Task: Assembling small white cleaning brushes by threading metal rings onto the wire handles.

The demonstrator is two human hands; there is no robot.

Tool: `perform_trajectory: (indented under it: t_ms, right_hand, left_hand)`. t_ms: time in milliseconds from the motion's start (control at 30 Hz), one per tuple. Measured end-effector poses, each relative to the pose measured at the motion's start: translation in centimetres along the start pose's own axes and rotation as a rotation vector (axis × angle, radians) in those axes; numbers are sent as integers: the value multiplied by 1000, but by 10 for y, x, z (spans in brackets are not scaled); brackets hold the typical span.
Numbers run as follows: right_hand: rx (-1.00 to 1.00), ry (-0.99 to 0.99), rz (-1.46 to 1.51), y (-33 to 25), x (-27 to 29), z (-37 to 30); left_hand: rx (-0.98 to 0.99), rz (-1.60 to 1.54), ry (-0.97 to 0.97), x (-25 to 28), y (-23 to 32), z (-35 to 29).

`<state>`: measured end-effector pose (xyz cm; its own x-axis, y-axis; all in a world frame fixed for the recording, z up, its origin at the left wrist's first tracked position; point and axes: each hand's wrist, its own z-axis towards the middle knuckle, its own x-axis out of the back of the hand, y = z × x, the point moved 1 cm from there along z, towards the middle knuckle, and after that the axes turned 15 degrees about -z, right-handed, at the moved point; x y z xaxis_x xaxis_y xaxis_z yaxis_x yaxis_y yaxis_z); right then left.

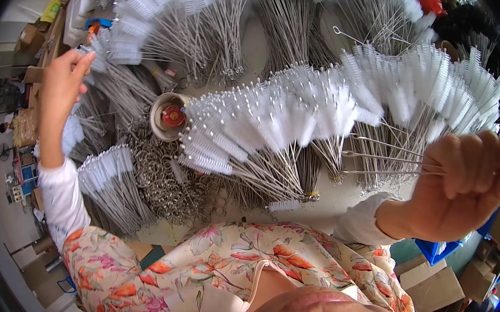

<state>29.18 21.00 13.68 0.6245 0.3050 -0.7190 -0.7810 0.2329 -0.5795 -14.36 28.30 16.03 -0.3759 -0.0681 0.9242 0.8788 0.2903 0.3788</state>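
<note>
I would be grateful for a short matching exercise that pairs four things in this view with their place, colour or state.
1. Right hand
2. Metal rings
3. Round pale container
4. Garment

A. Heaped left of the picture's centre
B. Patterned with orange and pink flowers
C. Closed around thin wires
D. Has a red item inside

Pairs: 1-C, 2-A, 3-D, 4-B

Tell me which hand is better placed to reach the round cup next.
Probably your left hand: it appears nearer the round cup, while your right hand holds thin wires.
</note>
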Motion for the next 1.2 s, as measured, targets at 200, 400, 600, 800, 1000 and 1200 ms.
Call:
perform_trajectory:
  t_ms: [200, 400, 600, 800, 1000, 1200]
  right_hand:
    - [5, 159, -56, -21, 12, 7]
    - [-67, 218, -3, -23, 15, 9]
    - [6, 309, 4, -21, 24, 12]
    - [-50, 242, -23, -21, 32, 20]
    - [-101, 290, -40, -25, 38, 21]
    - [-73, 236, -20, -18, 36, 24]
  left_hand:
    - [-1125, -136, -507, -70, 128, -19]
    - [-1627, 105, -349, -177, 156, 25]
    - [-1872, 90, -435, -216, 166, 52]
    - [-1870, -5, -487, -229, 169, 52]
    - [-1915, -22, -355, -229, 161, 54]
    - [-1960, -71, -371, -229, 162, 53]
